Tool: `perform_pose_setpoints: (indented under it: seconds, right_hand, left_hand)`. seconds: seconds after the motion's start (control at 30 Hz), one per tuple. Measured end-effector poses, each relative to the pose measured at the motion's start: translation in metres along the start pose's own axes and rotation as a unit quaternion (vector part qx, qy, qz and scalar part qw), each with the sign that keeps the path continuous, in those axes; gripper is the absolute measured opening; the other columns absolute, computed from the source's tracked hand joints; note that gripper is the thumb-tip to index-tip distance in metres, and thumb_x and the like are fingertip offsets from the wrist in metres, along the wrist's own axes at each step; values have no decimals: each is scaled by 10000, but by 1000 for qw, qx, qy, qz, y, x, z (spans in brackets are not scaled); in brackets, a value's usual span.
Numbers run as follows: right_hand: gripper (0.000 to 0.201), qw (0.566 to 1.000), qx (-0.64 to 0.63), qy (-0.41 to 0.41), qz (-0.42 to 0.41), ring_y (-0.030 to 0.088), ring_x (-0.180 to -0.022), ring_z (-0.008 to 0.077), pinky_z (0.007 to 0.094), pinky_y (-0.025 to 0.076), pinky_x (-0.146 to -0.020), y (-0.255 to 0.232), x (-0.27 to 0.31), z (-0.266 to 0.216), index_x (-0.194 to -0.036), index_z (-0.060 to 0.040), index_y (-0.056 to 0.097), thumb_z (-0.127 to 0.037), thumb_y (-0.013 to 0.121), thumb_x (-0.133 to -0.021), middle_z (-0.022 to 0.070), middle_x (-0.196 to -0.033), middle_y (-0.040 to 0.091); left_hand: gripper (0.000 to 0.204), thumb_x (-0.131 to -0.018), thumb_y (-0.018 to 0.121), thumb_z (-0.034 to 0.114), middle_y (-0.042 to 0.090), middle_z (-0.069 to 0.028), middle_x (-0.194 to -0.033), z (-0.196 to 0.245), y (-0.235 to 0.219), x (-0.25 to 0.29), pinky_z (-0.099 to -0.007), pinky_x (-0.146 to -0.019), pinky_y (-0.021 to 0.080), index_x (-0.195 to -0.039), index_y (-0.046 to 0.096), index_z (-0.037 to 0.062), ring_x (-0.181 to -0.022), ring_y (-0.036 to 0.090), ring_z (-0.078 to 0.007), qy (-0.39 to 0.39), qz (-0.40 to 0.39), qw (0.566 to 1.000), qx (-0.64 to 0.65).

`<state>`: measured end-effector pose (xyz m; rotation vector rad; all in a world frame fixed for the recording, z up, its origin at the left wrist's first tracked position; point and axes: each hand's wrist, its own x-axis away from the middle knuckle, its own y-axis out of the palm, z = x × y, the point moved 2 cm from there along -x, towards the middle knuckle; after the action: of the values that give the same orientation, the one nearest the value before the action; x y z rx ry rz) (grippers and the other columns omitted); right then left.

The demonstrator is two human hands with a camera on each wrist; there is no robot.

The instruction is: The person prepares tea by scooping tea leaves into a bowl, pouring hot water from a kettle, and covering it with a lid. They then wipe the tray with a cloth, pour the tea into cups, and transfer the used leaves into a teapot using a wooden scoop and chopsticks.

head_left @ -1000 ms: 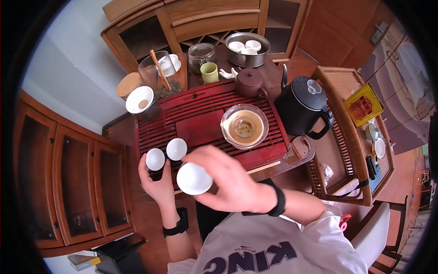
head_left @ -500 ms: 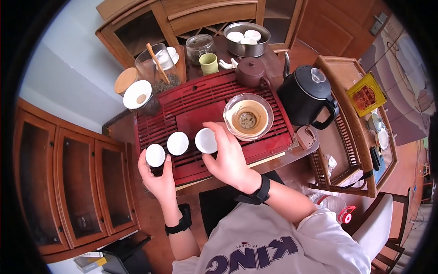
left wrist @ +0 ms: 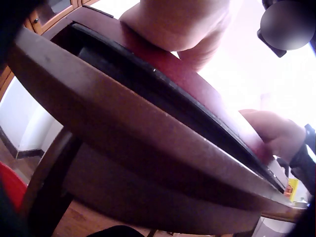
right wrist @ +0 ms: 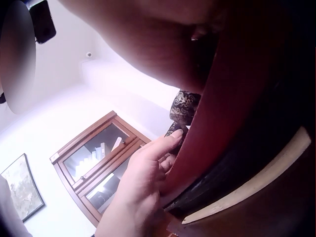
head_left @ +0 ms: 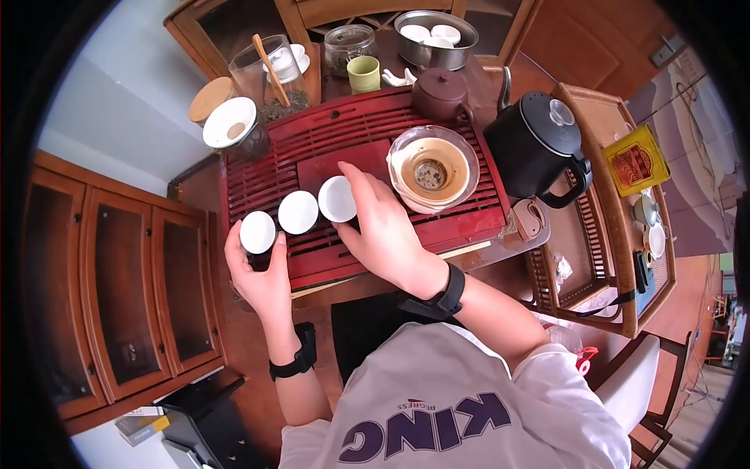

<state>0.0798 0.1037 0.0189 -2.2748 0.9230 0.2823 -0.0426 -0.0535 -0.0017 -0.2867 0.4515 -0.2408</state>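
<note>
Three small cups with white insides stand in a slanting row at the tea tray's left front. My left hand holds the left cup between thumb and fingers; in the right wrist view its patterned black-and-gold outside shows. The middle cup stands untouched between the hands. Around the right cup, my right hand curls its thumb and fingers, covering the cup's right side. To its right, a strainer with brown-stained walls and dregs sits in a glass pitcher.
On the red slatted tray a brown teapot stands at the back. A black kettle is right of it. Jars, a green cup and a metal bowl line the back. A wicker shelf stands at right.
My right hand has brought the third cup from close to my body forward onto the tray, beside the middle cup. My left hand has stayed at the left cup.
</note>
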Motion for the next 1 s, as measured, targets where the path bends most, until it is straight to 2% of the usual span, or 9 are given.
perform_pose_setpoints:
  seconds: [0.13, 0.2, 0.33, 0.4, 0.47, 0.53, 0.63, 0.77, 1.0]
  right_hand:
    - [946, 998, 57, -34, 25, 499, -1213, 442, 460, 444, -1010, -6, 13, -11, -1485, 52, 236, 25, 756, -695, 290, -1332, 474]
    - [892, 996, 75, -33, 29, 445, -1276, 492, 481, 401, -1077, -17, 30, -23, -1464, 78, 260, 33, 719, -701, 318, -1395, 413]
    - [606, 984, -29, -160, 72, 541, -1218, 437, 479, 464, -1031, -39, 68, -26, -1300, 62, 523, 68, 679, -715, 256, -1327, 521]
    - [441, 967, -16, -226, 115, 643, -1035, 395, 476, 540, -908, -55, 77, -21, -1123, -11, 641, 35, 728, -693, 214, -1195, 611]
    - [569, 946, 40, -253, 197, 617, -1095, 385, 464, 523, -922, -75, 72, -11, -1214, -34, 591, -26, 783, -678, 229, -1255, 571]
    - [769, 934, 56, -217, 278, 539, -1214, 398, 469, 476, -983, -91, 51, -1, -1333, -50, 495, -110, 847, -652, 251, -1358, 482]
    - [974, 967, 79, -105, 216, 430, -1319, 424, 484, 412, -1058, -113, 20, -7, -1409, -57, 428, -207, 916, -579, 261, -1448, 381]
    - [794, 988, 81, -62, 117, 504, -1266, 380, 435, 453, -1033, -115, 5, -8, -1309, -53, 540, -207, 897, -616, 226, -1411, 437]
    - [647, 984, 15, -68, 163, 562, -1211, 365, 413, 479, -996, -107, 3, 3, -1207, -36, 617, -172, 883, -633, 217, -1337, 508]
  left_hand:
    - [602, -811, 776, 28, 592, -139, -1278, 2, 1, 0, -358, -1045, 419, -1343, 494, 6, -1181, 569, -218, 4, -5, 1000, 2]
    - [602, -812, 775, 29, 592, -139, -1280, 2, 1, 0, -359, -1047, 417, -1343, 493, 6, -1185, 567, -219, 6, -6, 1000, 1]
    - [597, -816, 769, 29, 590, -142, -1281, 3, 1, 1, -362, -1052, 410, -1345, 493, 13, -1194, 561, -224, 6, -6, 1000, -13]
    - [594, -818, 765, 29, 586, -142, -1284, 2, 1, 0, -363, -1053, 406, -1346, 494, 18, -1194, 563, -229, 10, -7, 1000, -15]
    - [595, -817, 763, 26, 579, -140, -1299, 1, 2, 1, -363, -1057, 401, -1348, 494, 21, -1199, 561, -231, 7, -8, 1000, -14]
    - [595, -818, 760, 23, 575, -140, -1306, -1, 1, 1, -363, -1061, 399, -1350, 493, 20, -1206, 559, -232, 11, -11, 1000, -16]
    - [596, -820, 756, 18, 571, -139, -1315, -1, 3, 0, -364, -1066, 397, -1354, 490, 18, -1219, 553, -234, 15, -11, 1000, -17]
    - [585, -830, 749, 15, 556, -151, -1337, 0, 2, 1, -371, -1080, 392, -1353, 488, 4, -1242, 539, -242, 12, -9, 1000, -15]
    - [573, -834, 739, 1, 545, -159, -1351, 0, 3, 0, -369, -1083, 393, -1350, 490, -4, -1245, 534, -241, 9, -11, 1000, -23]
